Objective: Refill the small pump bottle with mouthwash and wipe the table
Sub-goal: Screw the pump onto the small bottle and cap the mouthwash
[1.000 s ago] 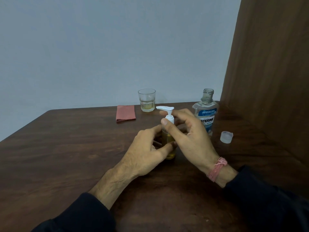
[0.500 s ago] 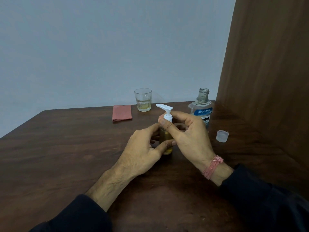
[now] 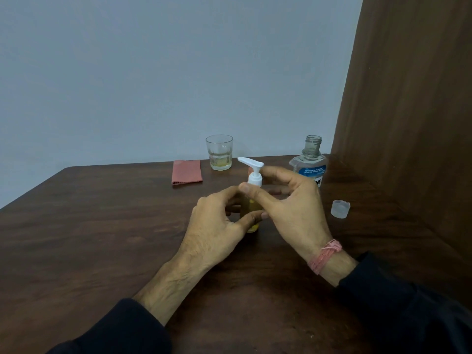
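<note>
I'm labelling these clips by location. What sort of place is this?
Probably a plain room at home, not clearly a bathroom: a dark wooden table against a bare pale wall, a wood panel at right.

The white pump head [image 3: 251,168] sits slightly turned between the right hand's [image 3: 293,208] fingers

dim, even indoor light with a cool cast; soft, faint shadows beside the hands on the dark brown wooden table [image 3: 76,238]. mild wide-angle bending at the edges; slight softness, no glare.
</note>
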{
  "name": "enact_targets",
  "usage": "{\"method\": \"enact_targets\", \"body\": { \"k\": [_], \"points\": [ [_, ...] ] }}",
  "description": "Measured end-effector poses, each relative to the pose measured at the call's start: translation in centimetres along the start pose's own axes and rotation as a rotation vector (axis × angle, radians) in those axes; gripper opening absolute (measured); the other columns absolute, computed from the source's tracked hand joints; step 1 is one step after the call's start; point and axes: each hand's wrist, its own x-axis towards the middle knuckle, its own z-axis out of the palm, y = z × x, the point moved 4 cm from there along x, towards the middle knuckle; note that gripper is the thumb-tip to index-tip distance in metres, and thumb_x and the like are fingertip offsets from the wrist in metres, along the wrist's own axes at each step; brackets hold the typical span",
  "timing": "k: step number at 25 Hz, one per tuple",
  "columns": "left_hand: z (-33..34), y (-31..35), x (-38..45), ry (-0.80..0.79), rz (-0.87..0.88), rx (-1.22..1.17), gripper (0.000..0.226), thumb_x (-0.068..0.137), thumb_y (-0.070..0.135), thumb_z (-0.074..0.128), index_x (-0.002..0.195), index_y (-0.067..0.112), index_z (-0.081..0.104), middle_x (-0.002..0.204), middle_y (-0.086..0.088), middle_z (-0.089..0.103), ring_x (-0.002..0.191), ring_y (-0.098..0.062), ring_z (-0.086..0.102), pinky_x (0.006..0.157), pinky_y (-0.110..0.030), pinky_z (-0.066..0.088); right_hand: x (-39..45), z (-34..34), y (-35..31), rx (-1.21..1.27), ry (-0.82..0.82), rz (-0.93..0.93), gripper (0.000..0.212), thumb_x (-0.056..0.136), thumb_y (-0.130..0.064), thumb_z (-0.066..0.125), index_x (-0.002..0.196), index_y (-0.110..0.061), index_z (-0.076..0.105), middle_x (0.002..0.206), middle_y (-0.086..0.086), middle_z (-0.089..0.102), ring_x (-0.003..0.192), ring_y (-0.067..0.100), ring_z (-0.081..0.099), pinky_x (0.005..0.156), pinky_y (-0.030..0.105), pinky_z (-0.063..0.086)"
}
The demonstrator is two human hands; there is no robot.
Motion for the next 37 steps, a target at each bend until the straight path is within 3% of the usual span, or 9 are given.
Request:
{"method": "enact_targets", "body": {
  "k": [3, 10, 13, 19, 22, 25, 28, 31, 37],
  "points": [
    [-0.2, -0.8, 0.2, 0.062, -0.086, -0.059, 0.07, 0.075, 0.074, 0.085, 0.135, 0.039, 0.078, 0.113, 0.024, 0.083, 0.109, 0.009, 0.076, 0.105, -0.033, 0.066, -0.1, -0.8, -1.7, -0.086, 0.129, -0.2, 0.047, 0.084, -0.045, 0.091, 0.126, -0.033, 0.076, 0.116, -0.019, 0.077, 0.113, 0.003, 0.071, 0.086, 0.025, 0.061],
    [-0.8, -1.7, 0.8, 0.268, -0.183, 0.049, 0.068, 0.067, 0.078, 0.094, 0.118, 0.036, 0.083, 0.095, 0.024, 0.084, 0.089, 0.013, 0.077, 0.09, -0.019, 0.062, 1.8, -5.3, -3.1, -0.106, 0.464, -0.452, 0.016, 0.1, -0.024, 0.076, 0.111, -0.016, 0.067, 0.101, 0.002, 0.067, 0.088, 0.017, 0.066, 0.07, 0.031, 0.056],
    [-0.6, -1.1, 0.9, 0.265, -0.199, 0.03, 0.072, 0.066, 0.077, 0.095, 0.124, 0.036, 0.082, 0.1, 0.021, 0.085, 0.091, 0.007, 0.08, 0.097, -0.033, 0.068, 3.8, -8.9, -2.6, -0.213, 0.506, -0.447, 0.017, 0.101, -0.025, 0.071, 0.111, -0.016, 0.06, 0.11, 0.004, 0.064, 0.081, 0.013, 0.06, 0.067, 0.021, 0.049],
    [-1.1, 0.5, -0.3, 0.384, -0.14, 0.021, 0.091, 0.072, 0.082, 0.091, 0.138, 0.029, 0.058, 0.136, 0.012, 0.063, 0.127, -0.013, 0.064, 0.105, -0.038, 0.056, 6.6, -15.5, 3.6, -0.208, 0.179, 0.052, 0.02, 0.104, -0.011, 0.047, 0.105, -0.019, 0.065, 0.112, 0.004, 0.07, 0.092, 0.015, 0.06, 0.074, 0.027, 0.046],
    [-1.4, 3.3, -1.4, 0.398, 0.058, -0.059, 0.054, 0.086, 0.063, 0.084, 0.122, 0.032, 0.058, 0.116, 0.02, 0.059, 0.102, -0.001, 0.061, 0.084, -0.029, 0.053, 6.0, -15.7, 7.0, -0.408, -0.146, 0.312, 0.014, 0.098, -0.023, 0.061, 0.106, -0.028, 0.071, 0.108, -0.005, 0.072, 0.103, 0.014, 0.064, 0.079, 0.029, 0.044],
    [0.4, 5.5, -2.3, 0.244, 0.137, -0.137, 0.041, 0.09, 0.06, 0.082, 0.123, 0.043, 0.063, 0.114, 0.016, 0.07, 0.078, -0.011, 0.066, 0.065, -0.025, 0.058, 5.7, -15.6, 8.7, -0.388, -0.323, 0.461, 0.035, 0.082, -0.041, 0.083, 0.114, -0.034, 0.072, 0.11, -0.011, 0.074, 0.116, 0.012, 0.064, 0.098, 0.034, 0.046],
    [4.3, 5.4, -1.4, 0.024, -0.103, -0.169, 0.074, 0.091, 0.064, 0.086, 0.154, 0.049, 0.05, 0.127, 0.013, 0.074, 0.084, -0.007, 0.077, 0.074, -0.027, 0.066, 5.5, -15.4, 9.1, -0.52, -0.419, 0.491, 0.051, 0.074, -0.041, 0.098, 0.118, -0.039, 0.072, 0.12, -0.008, 0.067, 0.114, 0.012, 0.063, 0.106, 0.04, 0.048],
    [6.8, 5.1, 1.3, -0.026, -0.213, -0.12, 0.096, 0.094, 0.052, 0.09, 0.171, 0.036, 0.036, 0.162, 0.007, 0.061, 0.09, -0.012, 0.081, 0.072, -0.027, 0.067, 5.6, -15.3, 9.0, -0.566, -0.387, 0.411, 0.032, 0.077, -0.032, 0.098, 0.103, -0.034, 0.08, 0.108, -0.002, 0.071, 0.107, 0.021, 0.068, 0.1, 0.04, 0.055],
    [8.3, 5.5, 4.2, 0.081, -0.078, -0.187, 0.078, 0.096, 0.046, 0.089, 0.163, 0.026, 0.055, 0.16, 0.009, 0.064, 0.135, 0.002, 0.057, 0.114, -0.023, 0.047, 5.9, -15.0, 7.3, -0.329, 0.027, 0.278, 0.037, 0.074, -0.014, 0.1, 0.099, -0.018, 0.073, 0.105, 0.003, 0.074, 0.095, 0.023, 0.072, 0.08, 0.033, 0.059]
  ]
}}
